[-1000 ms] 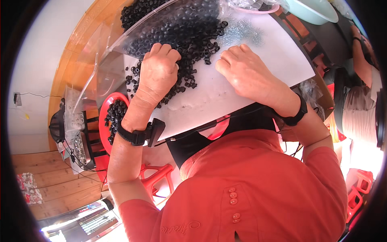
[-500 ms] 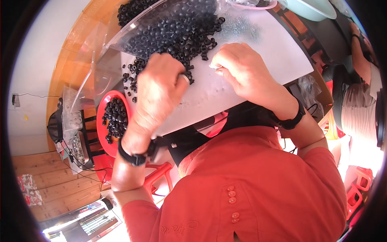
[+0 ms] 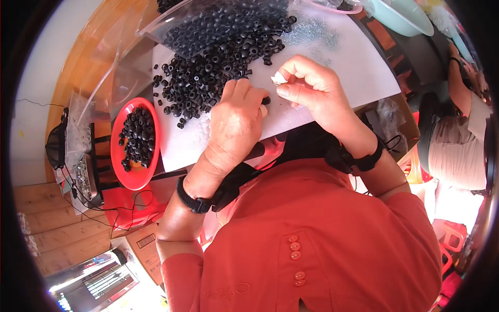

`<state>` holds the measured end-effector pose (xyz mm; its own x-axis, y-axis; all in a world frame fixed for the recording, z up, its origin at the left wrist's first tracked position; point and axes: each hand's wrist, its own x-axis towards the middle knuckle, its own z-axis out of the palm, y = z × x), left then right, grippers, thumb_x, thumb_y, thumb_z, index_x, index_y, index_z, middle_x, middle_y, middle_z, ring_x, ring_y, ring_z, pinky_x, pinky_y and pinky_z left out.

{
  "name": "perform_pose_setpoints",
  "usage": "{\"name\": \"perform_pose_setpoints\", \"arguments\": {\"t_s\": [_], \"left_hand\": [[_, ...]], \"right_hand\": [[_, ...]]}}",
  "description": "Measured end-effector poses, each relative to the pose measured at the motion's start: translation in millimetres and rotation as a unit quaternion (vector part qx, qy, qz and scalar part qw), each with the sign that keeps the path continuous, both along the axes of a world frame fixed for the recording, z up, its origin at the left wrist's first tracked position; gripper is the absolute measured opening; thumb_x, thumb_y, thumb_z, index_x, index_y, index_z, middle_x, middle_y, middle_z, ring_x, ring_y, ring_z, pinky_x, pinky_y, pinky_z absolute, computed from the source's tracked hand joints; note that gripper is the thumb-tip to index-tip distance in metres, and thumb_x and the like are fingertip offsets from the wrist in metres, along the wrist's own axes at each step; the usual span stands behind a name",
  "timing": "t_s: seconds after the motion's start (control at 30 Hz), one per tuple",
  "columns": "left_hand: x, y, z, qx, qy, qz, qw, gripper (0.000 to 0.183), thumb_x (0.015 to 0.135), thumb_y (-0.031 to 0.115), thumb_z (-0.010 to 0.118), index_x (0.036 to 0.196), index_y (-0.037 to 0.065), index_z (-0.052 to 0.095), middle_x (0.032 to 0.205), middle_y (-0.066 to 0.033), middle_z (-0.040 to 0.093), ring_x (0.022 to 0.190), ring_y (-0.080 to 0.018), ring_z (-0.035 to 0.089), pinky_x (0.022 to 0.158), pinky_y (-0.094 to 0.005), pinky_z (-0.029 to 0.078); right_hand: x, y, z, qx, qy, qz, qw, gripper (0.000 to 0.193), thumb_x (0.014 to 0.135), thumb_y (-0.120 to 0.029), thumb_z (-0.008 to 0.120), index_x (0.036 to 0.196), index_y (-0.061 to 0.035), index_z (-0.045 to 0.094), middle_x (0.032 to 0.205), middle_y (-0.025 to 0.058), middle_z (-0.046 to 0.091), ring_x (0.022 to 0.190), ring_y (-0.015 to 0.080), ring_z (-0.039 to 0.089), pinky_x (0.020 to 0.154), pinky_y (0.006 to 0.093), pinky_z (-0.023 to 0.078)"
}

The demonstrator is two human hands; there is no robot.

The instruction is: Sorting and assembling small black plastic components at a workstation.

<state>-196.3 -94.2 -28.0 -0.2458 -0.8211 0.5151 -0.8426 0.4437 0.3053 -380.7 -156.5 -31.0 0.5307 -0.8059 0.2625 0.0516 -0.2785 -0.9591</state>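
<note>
My left hand is closed over the white tabletop, with a small black hollow part pinched at its thumb and fingertips. Across from it, my right hand is curled, its thumb and forefinger close together. A white bit shows at the forefinger's tip; whether it is a wrapping or a held thing I cannot make out. Beyond the left hand spreads a heap of small black hollow parts. Small clear pieces lie scattered at the far side, past my right hand.
A clear plastic bin lies tipped, black parts spilling from it. Left of the table stands a red bowl of black parts. A pale green basin sits far right, near another person's arm. Cables hang at the left.
My left hand has drawn back from the heap, rightward and nearer to me, now with a black part in its fingers. My right hand has turned slightly, showing the white bit.
</note>
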Motion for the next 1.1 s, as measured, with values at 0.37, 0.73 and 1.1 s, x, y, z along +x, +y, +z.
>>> {"name": "perform_pose_setpoints", "arguments": {"t_s": [0.37,0.73,1.1], "left_hand": [[-1,20,15,0.318,0.486,0.038,0.813,0.020,0.086,0.000,0.067,0.106,-0.005,0.067,0.090,-0.0047,0.068,0.075,-0.0087,0.059,0.064,-0.0242,0.049],[8,29,13,0.317,0.576,0.011,0.754,0.022,0.088,-0.002,0.066,0.109,-0.007,0.065,0.090,-0.0108,0.070,0.074,-0.0130,0.063,0.054,-0.0238,0.048],[11,34,12,0.307,0.581,0.001,0.754,0.023,0.087,-0.003,0.067,0.110,-0.006,0.065,0.088,-0.0095,0.069,0.067,-0.0105,0.059,0.052,-0.0221,0.045]], "right_hand": [[17,9,-6,-0.058,-0.034,0.007,0.998,0.007,0.092,-0.002,0.063,0.094,-0.0013,0.056,0.082,0.0006,0.057,0.078,0.0072,0.053,0.070,0.0236,0.046],[24,16,-5,-0.062,-0.044,0.027,0.997,0.007,0.091,-0.003,0.063,0.096,-0.0014,0.058,0.085,0.0012,0.059,0.080,0.0075,0.055,0.074,0.0241,0.047],[26,26,-1,-0.001,-0.058,0.031,0.998,0.009,0.091,-0.004,0.066,0.097,-0.0011,0.060,0.088,-0.0002,0.060,0.083,0.0068,0.057,0.075,0.0237,0.048]]}}
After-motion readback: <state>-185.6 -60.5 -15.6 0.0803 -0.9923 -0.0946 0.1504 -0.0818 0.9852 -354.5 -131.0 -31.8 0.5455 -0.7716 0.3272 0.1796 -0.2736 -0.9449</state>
